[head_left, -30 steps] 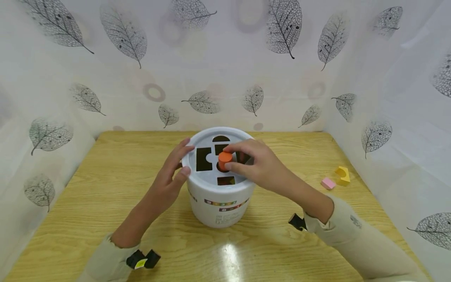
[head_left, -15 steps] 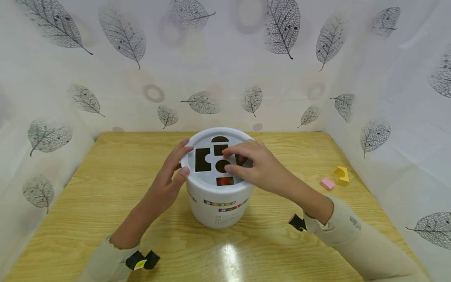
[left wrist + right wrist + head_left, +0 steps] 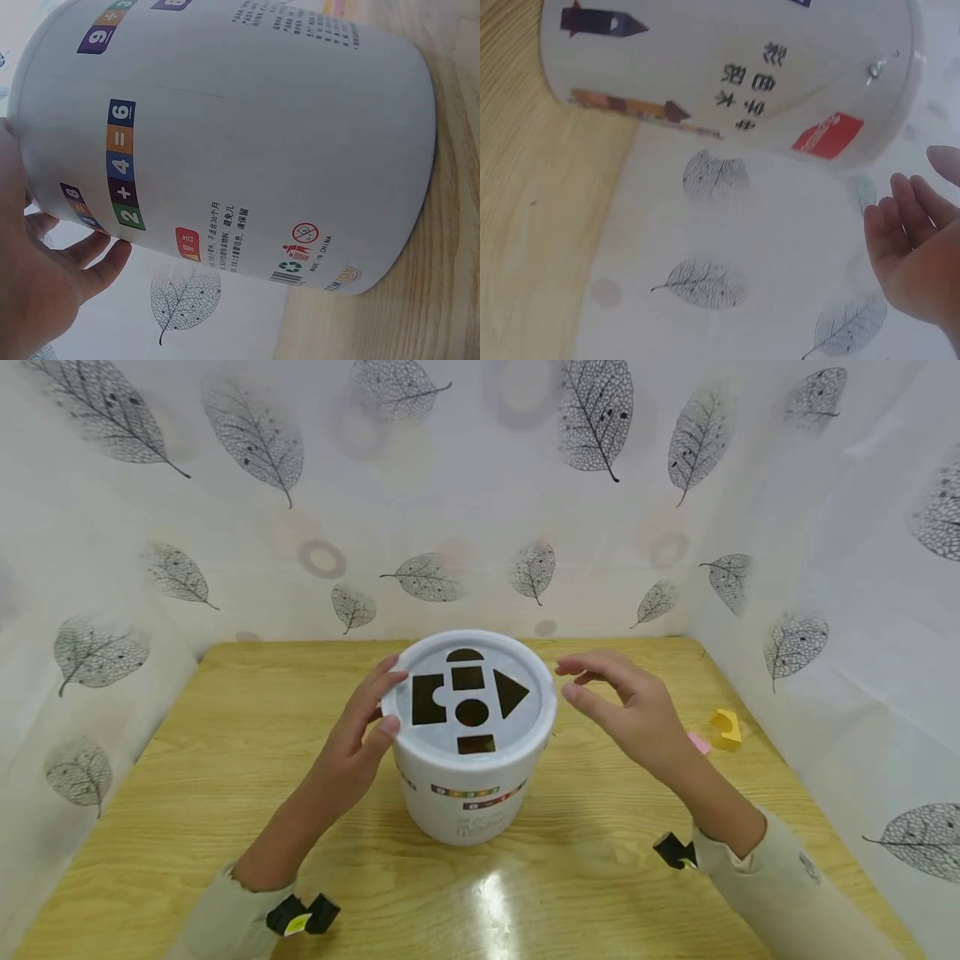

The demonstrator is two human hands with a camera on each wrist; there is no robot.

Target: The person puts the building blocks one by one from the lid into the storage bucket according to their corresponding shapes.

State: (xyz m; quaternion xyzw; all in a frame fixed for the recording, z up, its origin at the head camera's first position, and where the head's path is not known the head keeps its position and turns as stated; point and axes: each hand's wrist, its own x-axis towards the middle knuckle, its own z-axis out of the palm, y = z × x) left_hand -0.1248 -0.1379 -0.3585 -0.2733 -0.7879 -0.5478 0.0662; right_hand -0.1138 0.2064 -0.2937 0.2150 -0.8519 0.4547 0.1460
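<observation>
A white bucket (image 3: 465, 797) stands upright on the table, its lid (image 3: 517, 735) cut with several dark holes: a triangle, a circle, rectangles, a notched block shape and a half-round. My left hand (image 3: 358, 727) holds the bucket's left rim, thumb toward the near side and fingers farther back. In the left wrist view, the fingers (image 3: 97, 266) lie against the printed bucket wall (image 3: 247, 135). To the right of the bucket, apart from it, hovers my right hand (image 3: 630, 710), fingers loosely bent with nothing in them. The right wrist view has this hand (image 3: 922, 247) beside the rim.
On the wooden table (image 3: 247, 760), at the right, lie a yellow block (image 3: 725, 731) with a curved notch and a pink block (image 3: 699, 743), partly hidden behind the right forearm. A leaf-printed white curtain (image 3: 450, 493) surrounds the table's back and sides.
The orange cylinder that my right hand pinched over the round hole has dropped out of sight. My right hand then moved right, off the lid. The left hand has stayed on the rim.
</observation>
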